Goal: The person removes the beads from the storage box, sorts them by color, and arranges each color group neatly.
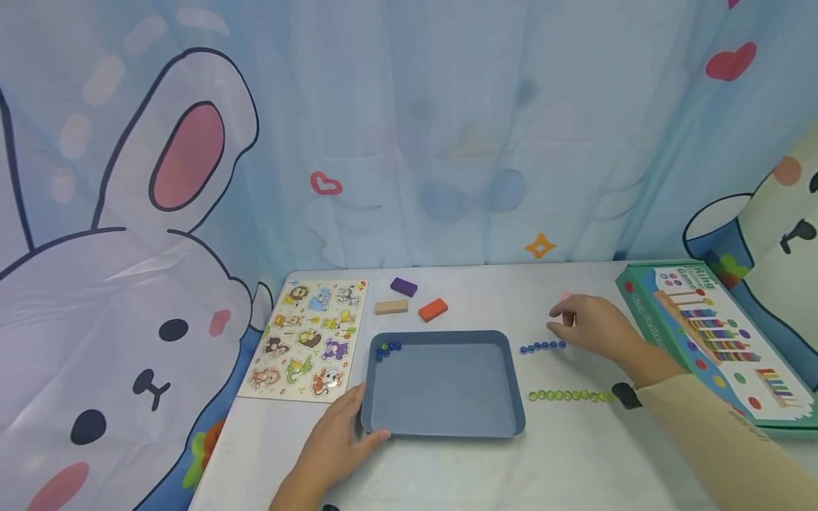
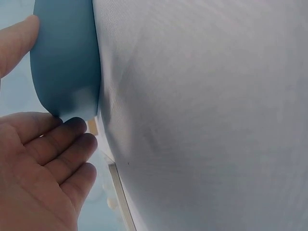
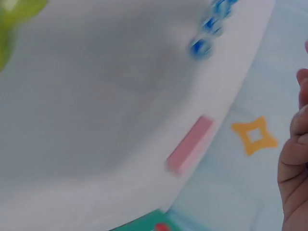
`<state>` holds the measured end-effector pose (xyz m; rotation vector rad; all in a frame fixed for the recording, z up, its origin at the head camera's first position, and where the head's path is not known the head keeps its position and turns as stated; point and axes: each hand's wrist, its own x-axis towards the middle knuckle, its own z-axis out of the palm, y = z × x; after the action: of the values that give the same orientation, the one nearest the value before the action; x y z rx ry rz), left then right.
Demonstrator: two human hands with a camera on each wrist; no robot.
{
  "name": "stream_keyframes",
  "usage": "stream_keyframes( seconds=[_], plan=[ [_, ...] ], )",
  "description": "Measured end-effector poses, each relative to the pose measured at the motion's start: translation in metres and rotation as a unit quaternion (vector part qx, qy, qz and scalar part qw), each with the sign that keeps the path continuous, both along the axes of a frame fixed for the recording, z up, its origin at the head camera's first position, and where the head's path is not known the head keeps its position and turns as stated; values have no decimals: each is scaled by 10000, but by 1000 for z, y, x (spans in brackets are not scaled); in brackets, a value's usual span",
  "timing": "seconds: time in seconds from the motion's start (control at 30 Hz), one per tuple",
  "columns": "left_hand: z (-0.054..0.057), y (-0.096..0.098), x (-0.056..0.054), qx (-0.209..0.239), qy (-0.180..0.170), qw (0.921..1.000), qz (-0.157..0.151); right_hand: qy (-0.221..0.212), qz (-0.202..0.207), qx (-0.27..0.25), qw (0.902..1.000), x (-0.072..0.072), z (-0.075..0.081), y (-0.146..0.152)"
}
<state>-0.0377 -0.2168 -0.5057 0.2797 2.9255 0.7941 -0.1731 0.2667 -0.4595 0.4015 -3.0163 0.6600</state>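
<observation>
Head view, 3 to 4 o'clock: green-edged box | lid, toward its 11 o'clock: "Game", the blurred word above it seemingly "Ring" | side panel, box's 9 to 10 o'clock: white lettering, apparently "Ring Challenge", soft | 4 o'clock: beige sleeve, small lettering, too blurred to read

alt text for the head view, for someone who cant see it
A person's left hand holds a blue tray by its near left corner; the right hand hovers near a row of blue beads. Green beads lie nearer the camera, with an animal puzzle at left and game box at right.
</observation>
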Motion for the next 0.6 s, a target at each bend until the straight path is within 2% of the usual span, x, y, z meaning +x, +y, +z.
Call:
stream_keyframes(
  seconds=[0.13, 0.3, 0.43, 0.6],
  plan=[
    [2, 0, 1, 3, -31, 10000, 16, 652, 195, -13, 9977, 1, 9, -24],
    [5, 1, 1, 23, -55, 10000, -14, 1317, 464, -172, 9900, 1, 21, -63],
    [4, 1, 0, -16, -57, 10000, -25, 1488, 653, -360, 9861, -1, 24, -99],
    [1, 0, 0, -36, -67, 10000, -21, 1476, 839, -568, 9839, -1, 22, -148]
  ],
)
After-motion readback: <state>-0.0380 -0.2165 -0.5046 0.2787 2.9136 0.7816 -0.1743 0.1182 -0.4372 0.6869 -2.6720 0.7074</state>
